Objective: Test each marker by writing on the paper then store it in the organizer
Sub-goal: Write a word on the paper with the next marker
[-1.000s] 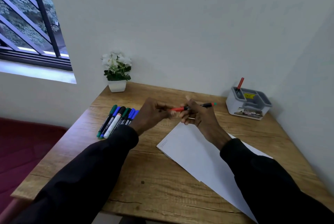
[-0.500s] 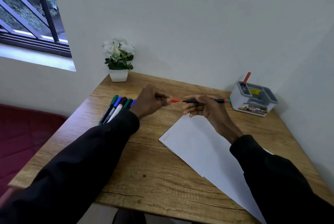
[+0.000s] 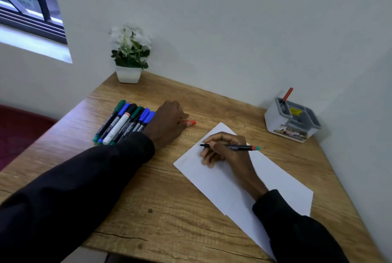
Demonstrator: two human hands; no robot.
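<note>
Fingers (image 3: pixel 220 137) of right hand (image 3: pixel 232 156) clamped round uncapped marker (image 3: pixel 240 147), long axis left-right, tip leftward over paper (image 3: pixel 280 180); left hand (image 3: pixel 167 123) pinching red cap (image 3: pixel 190 122) on surface (image 3: pixel 148 188), farther left.

Marker (image 3: pixel 239 147) and paper (image 3: pixel 212 182) lettering illegible

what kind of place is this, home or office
Probably a home study corner, not certain: a wooden desk against the wall, a potted plant, a grey desk organizer.
</note>
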